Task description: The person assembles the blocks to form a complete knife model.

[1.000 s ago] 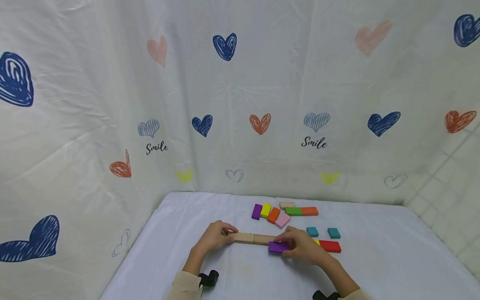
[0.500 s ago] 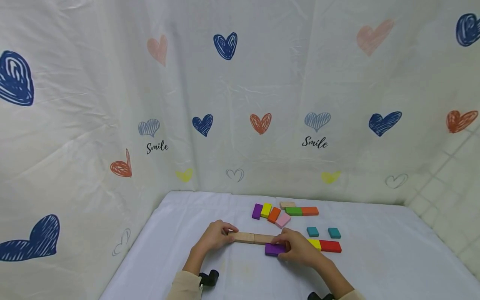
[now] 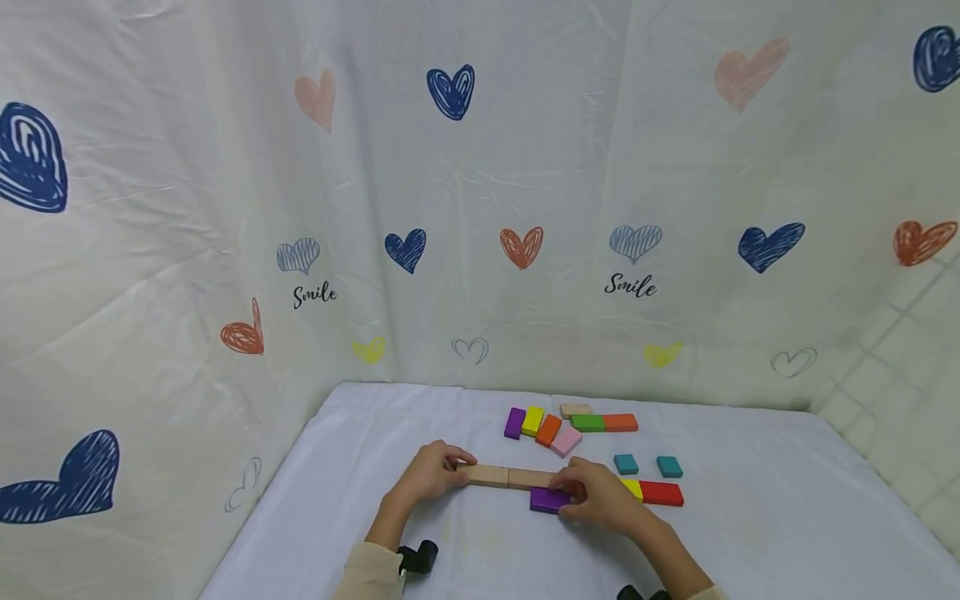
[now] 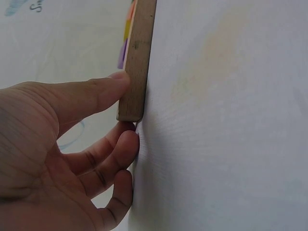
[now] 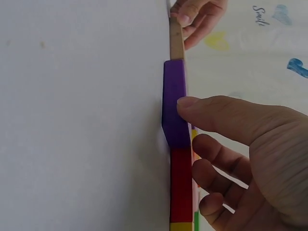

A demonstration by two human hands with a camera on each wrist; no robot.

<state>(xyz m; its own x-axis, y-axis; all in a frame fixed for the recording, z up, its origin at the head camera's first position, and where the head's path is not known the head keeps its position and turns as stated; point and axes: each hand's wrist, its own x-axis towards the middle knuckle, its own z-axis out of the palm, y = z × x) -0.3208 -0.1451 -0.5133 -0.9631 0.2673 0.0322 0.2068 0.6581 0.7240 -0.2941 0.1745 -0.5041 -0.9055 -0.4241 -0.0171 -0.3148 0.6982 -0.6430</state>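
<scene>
Right wrist view: the right hand (image 3: 600,497) sets its thumb on the front of a purple block (image 3: 547,500), fingers bent behind it, seemingly pinching it. That block lies before the second wooden block (image 3: 527,478), with a red block (image 5: 181,187) just beside it; whether a gap remains is unclear. Too firm a squeeze could shove the row behind out of line. Farther off, the left hand (image 3: 431,475) pinches the end of the first wooden block (image 3: 486,476); uneven pressure there might open or kink the seam. Beyond the right hand's knuckles, a loose teal block (image 3: 626,464) on the worktop (image 3: 757,517) could get knocked if that hand swings outward.
</scene>
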